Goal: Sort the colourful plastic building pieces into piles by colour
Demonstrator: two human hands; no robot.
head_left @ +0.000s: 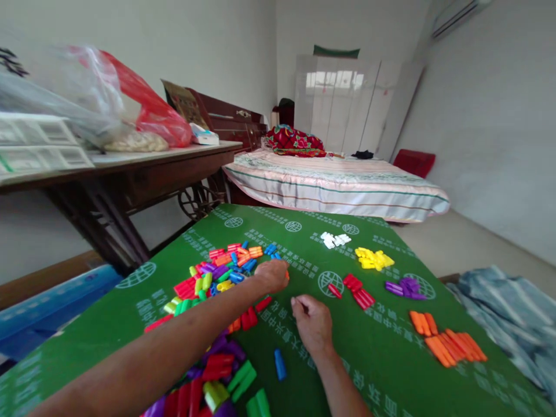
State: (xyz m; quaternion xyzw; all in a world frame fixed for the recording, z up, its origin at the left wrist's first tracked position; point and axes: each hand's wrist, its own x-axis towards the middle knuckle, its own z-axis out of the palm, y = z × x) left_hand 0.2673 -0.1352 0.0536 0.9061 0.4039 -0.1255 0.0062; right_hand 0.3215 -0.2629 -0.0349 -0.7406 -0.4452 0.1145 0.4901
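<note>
My left hand (272, 275) reaches over the right edge of a mixed heap of coloured plastic pieces (207, 282). Its fingers curl down, with a bit of orange at the fingertips, so it closes on an orange piece (287, 275). My right hand (313, 324) is near the middle of the green board, its fingers curled in; what they hold, if anything, is hidden. A single blue piece (280, 364) lies to its lower left. Beyond it are a lone red piece (334, 291) and a red group (358, 291).
Separate groups are white (335, 240), yellow (374, 259), purple (405, 288) and orange (447, 340). More mixed pieces (217, 370) lie near the front. A table (174, 159) with bags stands left, a bed (339, 179) behind, and blue cloth (512, 318) at right.
</note>
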